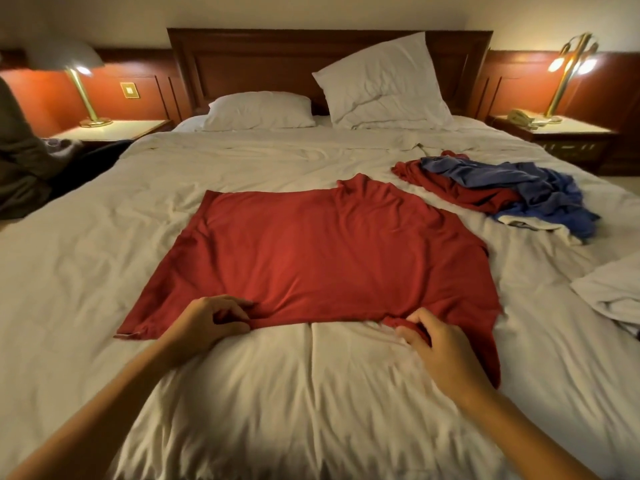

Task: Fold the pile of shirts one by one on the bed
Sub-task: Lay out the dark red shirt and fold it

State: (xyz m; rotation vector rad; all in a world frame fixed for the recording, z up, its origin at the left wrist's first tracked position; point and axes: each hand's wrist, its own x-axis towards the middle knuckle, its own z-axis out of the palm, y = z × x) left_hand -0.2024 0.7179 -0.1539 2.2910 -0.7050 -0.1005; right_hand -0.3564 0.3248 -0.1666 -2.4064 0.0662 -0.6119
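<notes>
A red shirt lies spread flat in the middle of the white bed. My left hand pinches its near edge left of centre. My right hand pinches the same edge right of centre, where the cloth is bunched. Part of the shirt runs under my right wrist. A loose pile of shirts, red, blue and a bit of white, lies at the far right of the bed.
Two white pillows lean at the wooden headboard. Nightstands with lit lamps flank the bed. A white crumpled cloth sits at the right edge. A dark-clothed person is at the far left.
</notes>
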